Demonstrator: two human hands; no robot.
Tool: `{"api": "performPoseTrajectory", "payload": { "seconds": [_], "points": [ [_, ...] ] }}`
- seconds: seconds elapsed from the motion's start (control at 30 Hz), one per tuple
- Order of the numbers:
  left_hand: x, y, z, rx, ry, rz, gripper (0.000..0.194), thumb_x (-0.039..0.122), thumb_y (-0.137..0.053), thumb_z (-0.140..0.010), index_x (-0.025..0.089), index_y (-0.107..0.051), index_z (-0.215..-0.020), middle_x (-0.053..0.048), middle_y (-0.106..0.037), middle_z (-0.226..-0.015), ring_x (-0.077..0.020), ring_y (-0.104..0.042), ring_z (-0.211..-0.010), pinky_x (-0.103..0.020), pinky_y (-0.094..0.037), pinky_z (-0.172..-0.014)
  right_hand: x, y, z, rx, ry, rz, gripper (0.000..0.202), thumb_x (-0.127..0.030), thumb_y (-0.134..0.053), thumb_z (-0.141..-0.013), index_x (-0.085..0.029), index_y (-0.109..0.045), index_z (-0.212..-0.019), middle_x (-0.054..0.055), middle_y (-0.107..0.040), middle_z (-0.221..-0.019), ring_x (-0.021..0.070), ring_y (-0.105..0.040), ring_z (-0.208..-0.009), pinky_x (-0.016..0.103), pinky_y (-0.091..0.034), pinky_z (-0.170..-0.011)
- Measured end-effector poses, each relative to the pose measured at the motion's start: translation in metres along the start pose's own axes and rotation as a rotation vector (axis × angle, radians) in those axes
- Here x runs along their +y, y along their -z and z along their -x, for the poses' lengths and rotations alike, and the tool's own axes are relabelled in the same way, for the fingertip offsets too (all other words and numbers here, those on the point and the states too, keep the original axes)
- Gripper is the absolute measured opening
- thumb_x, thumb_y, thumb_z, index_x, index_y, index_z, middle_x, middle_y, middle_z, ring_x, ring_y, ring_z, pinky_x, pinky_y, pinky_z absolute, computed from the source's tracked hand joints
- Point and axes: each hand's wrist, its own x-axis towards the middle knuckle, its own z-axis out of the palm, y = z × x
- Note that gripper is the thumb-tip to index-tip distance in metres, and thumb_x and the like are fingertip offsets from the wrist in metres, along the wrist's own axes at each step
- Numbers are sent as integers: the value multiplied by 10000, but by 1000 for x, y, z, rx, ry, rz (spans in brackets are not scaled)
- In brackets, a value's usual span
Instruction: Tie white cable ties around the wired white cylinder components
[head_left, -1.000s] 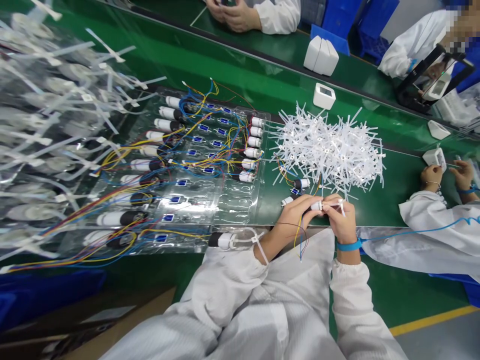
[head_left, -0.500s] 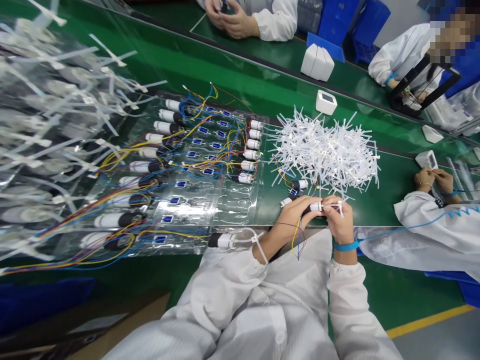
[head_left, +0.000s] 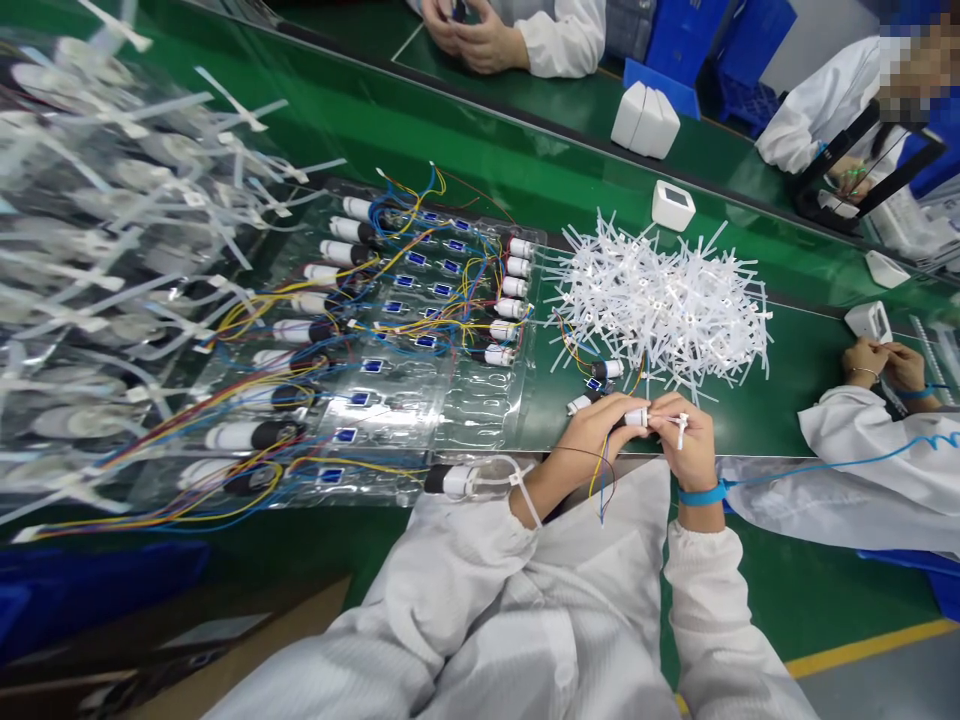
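Note:
Between the fingers of my left hand [head_left: 589, 430] is a small white pump [head_left: 637, 416], with thin coloured wires [head_left: 602, 480] dangling below. The fingertips of my right hand [head_left: 694, 455] meet the pump's end and pinch a short clear tube carrying a white cable tie [head_left: 682, 431]. My fingers partly hide the joint, so I cannot tell how far the tube sits on the pump. Just beyond my hands lies a heap of white tubes with ties [head_left: 667, 310]. Another wired pump [head_left: 611, 369] rests in front of it.
Clear plastic trays [head_left: 480, 405] with several wired pumps lie left. A pump with a tube [head_left: 450, 480] sits by my left forearm. Bagged parts [head_left: 97, 300] fill the far left. Co-workers' hands [head_left: 885, 365] are at right and across the table. A blue wrist strap cord [head_left: 825, 462] runs right.
The view has shifted slightly, moving most things a little rightward in the picture. Both hands stay together at the pump and tube, with only a small shift of the fingers.

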Motion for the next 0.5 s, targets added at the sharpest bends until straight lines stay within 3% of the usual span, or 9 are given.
{"api": "performPoseTrajectory", "payload": {
  "seconds": [0.2,0.33,0.5],
  "points": [
    [-2,-2,3,1,-15,-12,204,297,-700,-1087,205,-789,-1246,-114,-827,-1152,-240,-785,-1059,-348,-628,-969,-3,5,-1,-69,18,-24,93,-327,-922,-912,-279,-844,-900,39,-749,-949,215,-694,-876,352,-551,-786],
    [-3,-1,4,-26,-56,-3,229,275,-683,-1095,202,-775,-1292,-123,-825,-1176,-241,-788,-1075,-350,-630,-975,-11,7,-1,-125,-16,13,155,-361,-919,-912,-252,-824,-858,36,-734,-902,206,-675,-785,360,-556,-742],
    [0,0,2,-56,-13,-19,241,303,-697,-1090,205,-774,-1296,-113,-831,-1175,-240,-795,-1062,-334,-631,-965,-13,2,3,-39,-70,-2,211,-428,-898,-918,-242,-807,-876,35,-716,-889,183,-627,-700,330,-538,-649]
  ]
}}
